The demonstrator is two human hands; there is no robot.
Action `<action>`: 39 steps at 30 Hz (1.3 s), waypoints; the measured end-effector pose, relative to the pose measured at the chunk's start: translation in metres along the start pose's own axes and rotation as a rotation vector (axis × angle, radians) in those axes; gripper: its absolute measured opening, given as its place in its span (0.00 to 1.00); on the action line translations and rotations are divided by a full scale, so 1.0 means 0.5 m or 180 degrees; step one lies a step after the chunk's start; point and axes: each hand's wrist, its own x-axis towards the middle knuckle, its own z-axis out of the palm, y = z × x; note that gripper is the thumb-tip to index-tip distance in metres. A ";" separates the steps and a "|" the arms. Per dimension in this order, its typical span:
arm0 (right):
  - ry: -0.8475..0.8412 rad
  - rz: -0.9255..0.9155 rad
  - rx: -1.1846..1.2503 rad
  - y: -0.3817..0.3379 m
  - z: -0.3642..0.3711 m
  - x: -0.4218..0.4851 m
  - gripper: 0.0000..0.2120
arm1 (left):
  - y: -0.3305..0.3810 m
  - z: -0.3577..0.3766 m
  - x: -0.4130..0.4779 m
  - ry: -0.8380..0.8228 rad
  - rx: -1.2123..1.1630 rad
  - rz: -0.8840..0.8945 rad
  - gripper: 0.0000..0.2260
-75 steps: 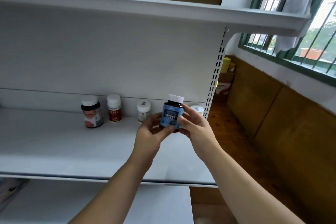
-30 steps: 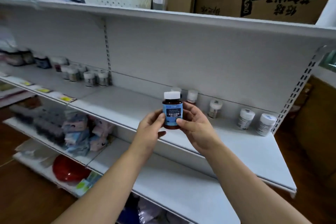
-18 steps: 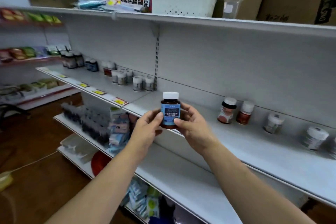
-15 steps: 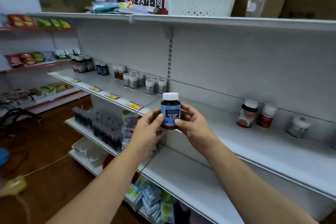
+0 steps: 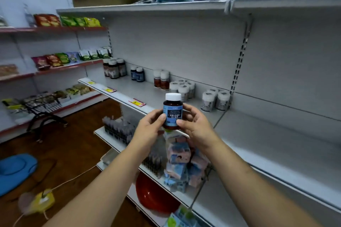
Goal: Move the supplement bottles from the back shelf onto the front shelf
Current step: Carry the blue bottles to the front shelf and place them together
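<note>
A dark supplement bottle (image 5: 172,110) with a blue label and white cap is upright in front of me, held between both hands. My left hand (image 5: 149,128) grips its left side and my right hand (image 5: 196,125) grips its right side. Behind it, a white shelf (image 5: 140,90) carries grouped bottles: dark ones (image 5: 114,68), two blue-labelled ones (image 5: 137,74), two red-brown ones (image 5: 162,80) and white jars (image 5: 182,87) with more white jars (image 5: 215,97) by the upright post.
The bare white shelf section (image 5: 276,138) extends to the right. Lower shelves hold packets (image 5: 180,162) and a red bowl (image 5: 155,197). Red-edged snack shelves (image 5: 60,62) stand at left. A blue object (image 5: 14,169) and a yellow item (image 5: 42,201) lie on the wooden floor.
My view has swung left along the shelving; the stocked section with grouped bottles is now behind my hands. Both hands keep the same hold on the blue-labelled bottle.
</note>
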 end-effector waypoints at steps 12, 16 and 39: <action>0.0167 0.0065 -0.0251 0.110 0.127 0.426 0.25 | -0.047 -0.234 0.397 -0.0013 -0.0039 -0.0305 0.10; 0.0351 -0.0038 -0.0484 0.156 0.179 0.543 0.25 | -0.076 -0.328 0.522 -0.0257 0.0075 -0.0320 0.11; 0.1675 -0.0072 -0.1530 0.393 0.370 1.051 0.26 | -0.218 -0.661 1.096 -0.1409 0.1282 -0.0191 0.18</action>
